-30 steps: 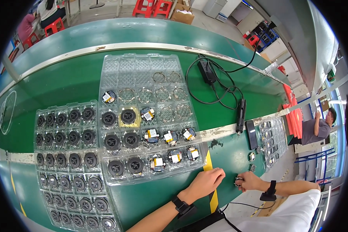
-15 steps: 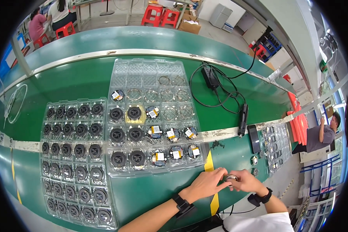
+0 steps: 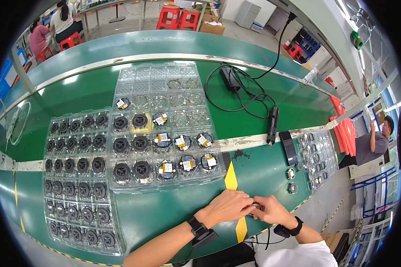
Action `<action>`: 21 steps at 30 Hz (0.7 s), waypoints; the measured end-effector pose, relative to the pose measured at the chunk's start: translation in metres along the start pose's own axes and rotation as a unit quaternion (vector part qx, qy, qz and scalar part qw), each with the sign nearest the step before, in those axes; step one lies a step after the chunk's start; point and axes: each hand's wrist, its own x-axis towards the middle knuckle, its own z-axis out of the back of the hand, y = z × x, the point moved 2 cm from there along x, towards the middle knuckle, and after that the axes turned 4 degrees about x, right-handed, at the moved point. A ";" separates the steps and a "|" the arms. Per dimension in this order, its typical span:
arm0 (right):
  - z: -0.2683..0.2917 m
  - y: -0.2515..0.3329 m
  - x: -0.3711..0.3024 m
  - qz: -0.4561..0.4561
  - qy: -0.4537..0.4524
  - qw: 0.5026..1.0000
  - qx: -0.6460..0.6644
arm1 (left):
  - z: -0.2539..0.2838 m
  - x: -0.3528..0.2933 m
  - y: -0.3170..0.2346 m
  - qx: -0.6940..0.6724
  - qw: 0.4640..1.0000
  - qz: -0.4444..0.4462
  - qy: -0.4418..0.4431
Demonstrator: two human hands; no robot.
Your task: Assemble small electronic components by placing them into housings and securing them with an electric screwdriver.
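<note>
Over the front edge of the green bench, my hands meet around a small round dark-and-metallic part point(image 3: 256, 206). My left hand point(image 3: 226, 206) has its fingers bent together against the part's left side. My right hand point(image 3: 272, 211) pinches it from the right between thumb and fingers. Most of the part is covered by fingers, so its face cannot be made out. Two small round metallic parts lie on the bench right of my right hand: an upper one point(image 3: 290, 173) and a lower one point(image 3: 292, 188).
A clear tray point(image 3: 165, 184) holds black round units and labelled circuit boards. Left of it, another tray point(image 3: 113, 213) holds black discs. A black pen-shaped tool point(image 3: 273, 127), a cable with a black box point(image 3: 230, 79), a dark rectangular slab point(image 3: 288, 148) and a third tray point(image 3: 318, 155) lie rightward.
The whole view has shifted slightly. My hands have drawn closer together, and the fingers now hide more of the round part, which showed its metallic rim before.
</note>
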 end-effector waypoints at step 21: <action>0.013 -0.034 -0.004 0.087 0.062 0.943 0.316 | 0.012 0.003 -0.004 -0.138 0.987 0.076 -0.011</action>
